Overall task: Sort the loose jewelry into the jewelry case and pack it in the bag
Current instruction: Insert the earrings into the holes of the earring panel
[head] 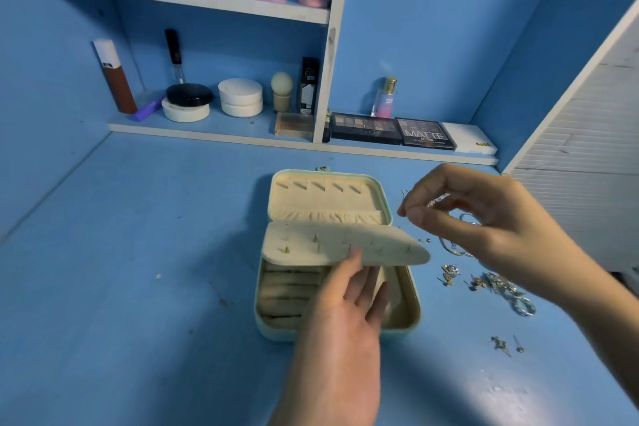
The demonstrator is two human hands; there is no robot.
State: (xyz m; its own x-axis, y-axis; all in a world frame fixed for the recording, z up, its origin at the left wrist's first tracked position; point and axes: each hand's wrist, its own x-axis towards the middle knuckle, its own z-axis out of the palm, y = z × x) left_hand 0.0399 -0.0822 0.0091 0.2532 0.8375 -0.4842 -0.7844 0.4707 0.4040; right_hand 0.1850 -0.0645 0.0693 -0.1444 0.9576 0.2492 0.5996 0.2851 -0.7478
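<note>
**Grip, right hand**: narrow, with thumb and fingertips pinched on a hook earring. It is held in the air just right of the jewelry case. The wire hook points towards the case, probably so it can be threaded into a hole.

**Grip, left hand**: holds the near edge of the earring panel, one digit over the edge and the rest beneath. The panel is lifted and tilted, probably to steady it and leave room for the hook behind it. Several small pieces already sit in its holes.

**Jewelry case:** open at the centre of the blue surface, lid laid back on the far side. The ring rolls show under the raised panel.

**Loose jewelry**: scattered on the surface right of the case and not yet sorted. Hoops lie under the right hand, and a few studs lie nearer. Most of the sorting appears to remain.

**Bag:** not in view.

**Writing:**
- The eyeshadow palette on the far shelf reads "MATTE".
- The darker palette to its left is only partly legible.
- The mark on the perfume bottle is too small to read with confidence.
</note>
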